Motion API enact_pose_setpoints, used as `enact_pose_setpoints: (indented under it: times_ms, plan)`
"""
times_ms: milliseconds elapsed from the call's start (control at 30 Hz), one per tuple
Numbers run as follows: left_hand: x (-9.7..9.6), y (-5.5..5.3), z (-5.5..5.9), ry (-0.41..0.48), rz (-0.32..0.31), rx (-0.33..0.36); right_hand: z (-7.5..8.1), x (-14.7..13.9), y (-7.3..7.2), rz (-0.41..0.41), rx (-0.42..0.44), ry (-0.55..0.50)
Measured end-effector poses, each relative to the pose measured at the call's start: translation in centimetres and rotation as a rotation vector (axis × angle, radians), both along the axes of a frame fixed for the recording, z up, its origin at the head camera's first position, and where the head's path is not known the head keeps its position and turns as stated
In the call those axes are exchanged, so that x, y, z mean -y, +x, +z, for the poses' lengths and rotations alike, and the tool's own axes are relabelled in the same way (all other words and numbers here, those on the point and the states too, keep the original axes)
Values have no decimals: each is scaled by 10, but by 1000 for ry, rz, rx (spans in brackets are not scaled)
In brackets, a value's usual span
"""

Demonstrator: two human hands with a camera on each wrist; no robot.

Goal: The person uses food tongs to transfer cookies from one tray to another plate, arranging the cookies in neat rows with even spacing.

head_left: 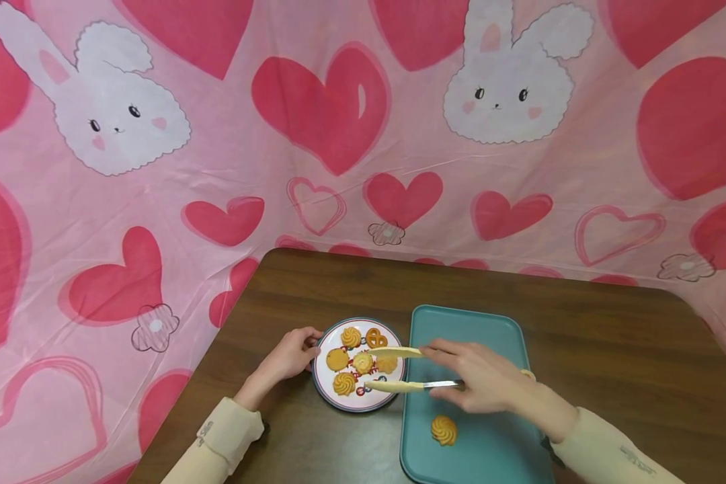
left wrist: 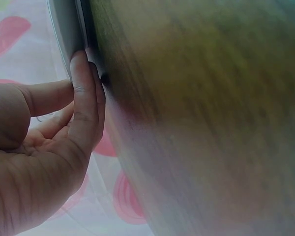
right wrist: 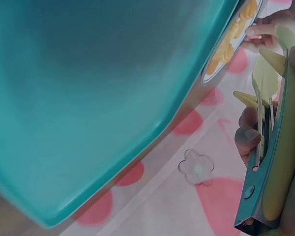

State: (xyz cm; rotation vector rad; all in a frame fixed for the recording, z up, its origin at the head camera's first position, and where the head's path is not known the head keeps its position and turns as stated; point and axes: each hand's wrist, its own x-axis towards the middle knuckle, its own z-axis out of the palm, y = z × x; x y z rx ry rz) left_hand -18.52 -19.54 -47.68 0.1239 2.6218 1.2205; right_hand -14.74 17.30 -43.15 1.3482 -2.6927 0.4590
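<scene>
My left hand (head_left: 289, 354) pinches the left rim of a round white plate (head_left: 370, 402) with a dark edge. In the left wrist view, the thumb meets one side of the plate (left wrist: 66, 29) and the fingers lie along the other. Several cookies sit on the plate, among them a pretzel-shaped cookie (head_left: 376, 338) and a swirl cookie (head_left: 343, 384). My right hand (head_left: 487, 378) grips tongs (head_left: 396, 386) with pale yellow tips, spread apart over the plate's right part. Whether the tips touch a cookie I cannot tell.
A teal tray (head_left: 468, 329) lies just right of the plate, under my right hand. One swirl cookie (head_left: 444, 430) rests on it. Both stand on a brown wooden table (head_left: 617, 349). Behind hangs a pink cloth (head_left: 417, 148) with hearts and rabbits.
</scene>
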Motion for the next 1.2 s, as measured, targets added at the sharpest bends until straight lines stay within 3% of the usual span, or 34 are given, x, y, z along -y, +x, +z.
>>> enact_pose_setpoints:
  times_ms: [400,667,767,933,1200]
  plan:
    - [0,3,-5,-8,8,12,-19,-49,35,-48,-107,-68]
    - [-1,0,-3,-4,1,10,-31,-72,64,-90,-82,-75]
    - [-1,0,-2,-1,-1,11,-31,-79,75,-140,-17,-23]
    - [0,0,-2,-2,-2,4,-28,-91,84,-253,240,130]
    - [0,-1,-2,0,1,4,-37,-98,88,-257,286,139]
